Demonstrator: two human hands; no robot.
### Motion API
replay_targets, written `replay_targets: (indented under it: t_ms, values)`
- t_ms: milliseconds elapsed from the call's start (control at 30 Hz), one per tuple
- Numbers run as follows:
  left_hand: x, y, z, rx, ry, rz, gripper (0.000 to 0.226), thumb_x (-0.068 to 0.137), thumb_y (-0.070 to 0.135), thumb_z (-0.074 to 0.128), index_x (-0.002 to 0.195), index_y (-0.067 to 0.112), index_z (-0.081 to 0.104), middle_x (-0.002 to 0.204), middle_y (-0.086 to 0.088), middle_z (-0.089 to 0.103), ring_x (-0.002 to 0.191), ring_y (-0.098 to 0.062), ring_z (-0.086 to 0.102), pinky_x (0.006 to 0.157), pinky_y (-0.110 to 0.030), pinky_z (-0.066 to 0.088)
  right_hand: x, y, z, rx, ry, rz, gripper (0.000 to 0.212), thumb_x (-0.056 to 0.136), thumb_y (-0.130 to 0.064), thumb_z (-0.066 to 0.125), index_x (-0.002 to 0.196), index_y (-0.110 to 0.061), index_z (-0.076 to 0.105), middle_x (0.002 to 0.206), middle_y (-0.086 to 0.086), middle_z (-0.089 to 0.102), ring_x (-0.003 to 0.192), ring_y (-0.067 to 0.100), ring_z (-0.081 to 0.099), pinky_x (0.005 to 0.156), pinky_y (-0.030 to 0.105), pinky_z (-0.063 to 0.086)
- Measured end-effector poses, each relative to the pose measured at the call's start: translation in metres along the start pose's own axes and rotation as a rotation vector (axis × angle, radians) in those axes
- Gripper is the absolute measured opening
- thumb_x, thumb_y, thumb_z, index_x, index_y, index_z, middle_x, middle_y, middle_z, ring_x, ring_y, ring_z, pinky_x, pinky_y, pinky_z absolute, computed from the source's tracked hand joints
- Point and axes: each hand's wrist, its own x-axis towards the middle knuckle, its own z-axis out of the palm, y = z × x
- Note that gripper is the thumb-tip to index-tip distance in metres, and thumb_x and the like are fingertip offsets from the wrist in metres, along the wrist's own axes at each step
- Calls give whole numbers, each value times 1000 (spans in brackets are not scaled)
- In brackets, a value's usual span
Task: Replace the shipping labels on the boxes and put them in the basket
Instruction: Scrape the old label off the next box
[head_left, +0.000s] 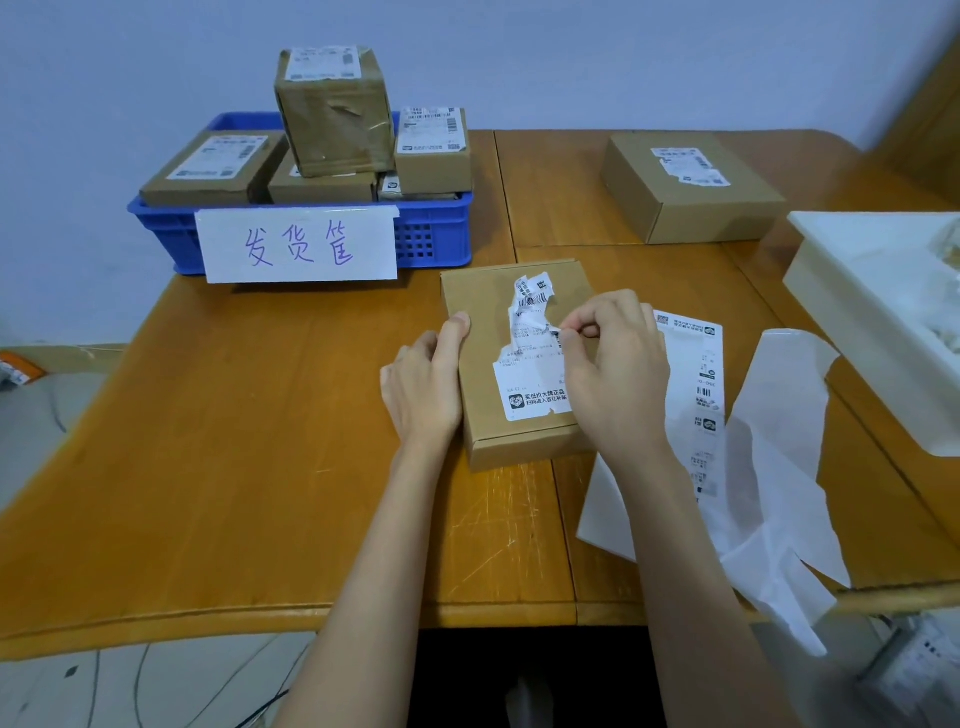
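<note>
A flat brown cardboard box (480, 312) lies on the wooden table in front of me. Its old white shipping label (530, 387) is torn and partly peeled, the upper strip curling up. My right hand (615, 369) pinches a torn edge of that label between thumb and forefinger. My left hand (426, 387) grips the box's left side, thumb on top. A sheet of new labels (698, 364) lies just right of the box. The blue basket (431, 234) at the back left holds several labelled boxes.
A second brown box (691, 208) with a partly torn label sits at the back right. White backing paper (774, 467) lies at the right by the table's front edge. A white tray (878, 317) stands at the far right.
</note>
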Motion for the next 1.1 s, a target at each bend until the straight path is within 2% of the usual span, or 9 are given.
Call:
replay_targets:
  t_ms: [167, 333, 367, 500, 567, 633, 800, 967, 1100]
  values:
    - [0, 1, 0, 27, -3, 25, 70, 70, 80, 16, 65, 22, 53, 77, 4, 67, 85, -19, 59, 99, -47, 37, 0, -2, -5, 69, -70, 16, 17, 87, -9, 59, 79, -23, 57, 94, -13, 54, 90, 9, 47, 82, 29, 35]
    - [-1, 0, -1, 29, -9, 18, 72, 70, 80, 16, 66, 20, 55, 78, 2, 68, 86, -19, 59, 99, -45, 36, 0, -12, -11, 265, -27, 203, 6, 82, -10, 63, 81, -16, 62, 94, -12, 54, 83, 7, 56, 83, 42, 49]
    - [-1, 0, -1, 32, -8, 19, 72, 70, 80, 16, 66, 20, 56, 78, 2, 68, 86, -20, 59, 100, -45, 36, 1, -15, -12, 263, -33, 226, 6, 81, -13, 64, 85, -16, 61, 96, -12, 52, 82, 6, 57, 81, 41, 50]
    - [1, -3, 1, 49, -7, 38, 75, 72, 80, 17, 65, 18, 59, 75, 2, 68, 86, -22, 60, 99, -47, 37, 8, -20, -13, 111, -93, 201, 43, 78, -30, 68, 115, -34, 48, 98, -11, 46, 83, 12, 55, 82, 39, 47]
    - [1, -5, 1, 57, -13, 46, 79, 73, 80, 17, 68, 16, 63, 75, 2, 68, 87, -21, 60, 99, -46, 37, 17, -20, -9, -37, -150, 141, 52, 83, -35, 65, 131, -39, 46, 109, -10, 51, 98, 16, 52, 91, 40, 41]
    - [2, -5, 2, 59, -11, 50, 81, 73, 81, 16, 69, 16, 64, 75, 3, 69, 87, -21, 61, 100, -47, 37, 24, -20, 1, -133, -213, 72, 49, 90, -31, 59, 137, -37, 47, 125, -9, 53, 112, 18, 45, 93, 33, 31]
    - [1, -1, 1, 72, -10, 45, 76, 71, 81, 16, 62, 17, 58, 72, 2, 67, 85, -22, 60, 98, -46, 37, 27, -21, 14, -57, -166, 99, 18, 95, -16, 50, 103, -22, 65, 116, -8, 61, 106, 12, 45, 84, 24, 20]
    - [0, 1, 1, 44, 17, 30, 70, 69, 81, 21, 58, 20, 54, 69, 3, 66, 81, -22, 60, 98, -48, 38, 26, -25, 7, 103, -196, 169, 23, 95, -13, 44, 81, -25, 58, 99, -11, 62, 98, 8, 42, 82, 25, 20]
    - [-1, 3, 1, 61, 15, 43, 68, 69, 80, 20, 57, 21, 52, 67, 5, 64, 79, -21, 58, 98, -47, 37, 22, -28, 1, 204, -183, 227, 26, 97, -15, 42, 81, -14, 62, 85, -10, 60, 91, 5, 41, 83, 28, 26]
